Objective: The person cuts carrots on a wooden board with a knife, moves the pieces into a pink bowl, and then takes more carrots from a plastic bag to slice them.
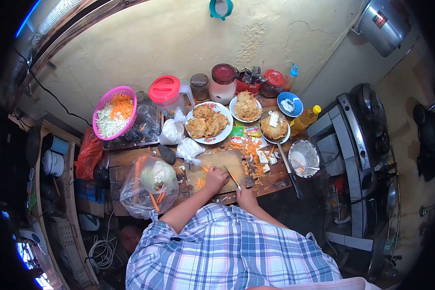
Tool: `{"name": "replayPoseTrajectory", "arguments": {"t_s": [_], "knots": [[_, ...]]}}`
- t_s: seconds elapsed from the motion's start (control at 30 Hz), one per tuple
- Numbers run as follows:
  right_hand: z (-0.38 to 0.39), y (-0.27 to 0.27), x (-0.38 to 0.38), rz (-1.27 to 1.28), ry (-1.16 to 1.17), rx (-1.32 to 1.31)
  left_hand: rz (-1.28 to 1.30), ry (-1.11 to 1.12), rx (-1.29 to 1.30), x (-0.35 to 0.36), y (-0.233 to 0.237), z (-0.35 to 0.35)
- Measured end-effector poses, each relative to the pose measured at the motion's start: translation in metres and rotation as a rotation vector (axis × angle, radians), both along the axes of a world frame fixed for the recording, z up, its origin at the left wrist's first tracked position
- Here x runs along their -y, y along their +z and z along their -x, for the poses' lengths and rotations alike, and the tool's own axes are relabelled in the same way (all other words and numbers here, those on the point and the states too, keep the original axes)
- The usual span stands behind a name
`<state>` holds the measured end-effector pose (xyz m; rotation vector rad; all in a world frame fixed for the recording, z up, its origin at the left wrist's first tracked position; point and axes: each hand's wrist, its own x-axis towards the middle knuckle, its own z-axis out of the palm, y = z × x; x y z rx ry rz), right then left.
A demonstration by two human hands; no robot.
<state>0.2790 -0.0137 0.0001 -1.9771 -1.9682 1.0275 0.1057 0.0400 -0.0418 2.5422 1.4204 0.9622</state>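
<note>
Closed around the knife [232, 177] handle, the right hand [247, 196] sets the blade over the board [222, 160] in the head view. The left hand [216, 179] curls beside the blade; its hold is hidden. Recommended: tuck fingertips back, slice straight down, keep carrot bits [198, 182] clear.

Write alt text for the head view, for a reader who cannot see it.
Seen from above, a person works at a wooden cutting board: right hand gripping a knife, left hand pressed on the board. Behind them, plates of fritters, a pink bowl of shredded vegetables and jars crowd the table.
</note>
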Motion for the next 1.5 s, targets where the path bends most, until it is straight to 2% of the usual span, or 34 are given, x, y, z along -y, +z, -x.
{"name": "replayPoseTrajectory", "arguments": {"t_s": [0.57,0.67,0.73,0.77,0.83,1.03,1.23,1.37,1.5], "knots": [[0.01,-0.006,-0.007,-0.044,0.019,0.031,0.046,0.034,0.021,0.0,0.003,0.001],[0.008,-0.006,-0.004,-0.083,-0.008,0.015,0.163,0.007,0.064,-0.008,0.028,0.018],[0.004,0.003,-0.005,-0.085,-0.016,-0.007,0.304,0.181,0.225,-0.012,0.034,0.04],[0.002,0.007,-0.005,-0.084,-0.021,-0.029,0.304,0.183,0.223,-0.013,0.035,0.051],[-0.003,0.005,-0.003,-0.07,0.014,-0.056,0.533,0.19,0.139,-0.014,0.037,0.07],[-0.007,0.0,0.001,-0.031,0.035,-0.034,0.302,0.09,0.023,-0.006,0.036,0.06],[-0.011,0.006,0.005,-0.044,0.013,-0.027,0.356,0.038,-0.215,-0.013,0.036,0.054],[-0.015,-0.001,0.01,-0.047,0.062,-0.072,0.386,0.036,-0.233,-0.018,0.045,0.054],[-0.016,0.003,0.012,-0.044,-0.017,-0.066,0.541,0.01,0.028,-0.024,0.047,0.046]]}}
